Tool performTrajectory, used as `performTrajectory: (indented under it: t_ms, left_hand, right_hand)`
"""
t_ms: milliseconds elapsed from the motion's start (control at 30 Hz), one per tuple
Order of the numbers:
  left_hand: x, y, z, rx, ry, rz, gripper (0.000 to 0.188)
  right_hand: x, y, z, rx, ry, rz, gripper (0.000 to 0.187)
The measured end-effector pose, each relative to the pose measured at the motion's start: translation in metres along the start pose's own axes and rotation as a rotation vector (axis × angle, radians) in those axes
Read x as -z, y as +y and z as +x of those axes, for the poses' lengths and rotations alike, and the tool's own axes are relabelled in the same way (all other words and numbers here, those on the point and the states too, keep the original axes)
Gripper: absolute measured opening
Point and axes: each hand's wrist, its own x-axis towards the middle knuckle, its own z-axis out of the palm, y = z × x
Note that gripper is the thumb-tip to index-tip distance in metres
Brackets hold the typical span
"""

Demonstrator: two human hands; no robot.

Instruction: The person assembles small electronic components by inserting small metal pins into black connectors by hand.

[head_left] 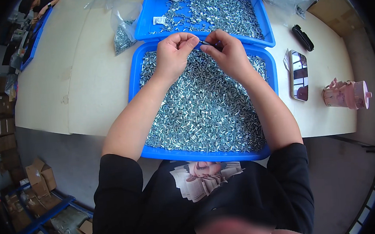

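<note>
A shiny metallic finish was shown by the small parts (205, 115). The near tray (199, 156) was made of smooth plastic, the bag (126, 14) of clear, crinkled film. The phone (299, 75) was faced with glossy glass.

A black shirt (249, 195) with short, wide sleeves (117, 178) and a pale print (196, 188) across the front; bare forearms (139, 105) and bare hands (172, 57).

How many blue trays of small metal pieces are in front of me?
2: the near tray, closest to you, and the far tray, just beyond it. A blue edge shows upper left, its contents unclear.
</note>
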Motion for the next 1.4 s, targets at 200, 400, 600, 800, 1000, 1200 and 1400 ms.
performTrajectory:
  t_ms: [200,400,600,800,1000,1200,1400]
  left_hand:
    - [0.000,-0.004,0.002,-0.037,-0.006,0.003,0.013]
    - [0.006,-0.003,0.001,0.019,-0.043,0.043,0.013]
    - [0.005,-0.005,0.002,0.009,-0.054,0.041,0.012]
    - [0.002,-0.007,0.003,-0.044,-0.011,0.001,0.012]
    - [0.002,-0.006,0.002,-0.038,-0.022,0.011,0.012]
    - [0.002,-0.005,0.002,-0.051,-0.030,0.010,0.012]
    - [0.002,-0.005,0.001,-0.042,-0.032,0.015,0.013]
  right_hand:
    - [-0.004,0.005,0.000,-0.023,-0.069,0.128,0.025]
    - [0.002,-0.005,0.000,-0.156,-0.191,0.028,0.026]
    - [0.002,-0.004,-0.001,-0.068,-0.170,0.003,0.020]
    - [-0.004,-0.015,-0.005,-0.005,-0.040,0.024,0.015]
    - [0.002,-0.006,-0.001,-0.170,-0.242,-0.006,0.015]
    - [-0.002,-0.001,-0.003,-0.036,-0.096,0.071,0.020]
    - [-0.005,-0.003,-0.004,-0.031,-0.076,0.093,0.021]
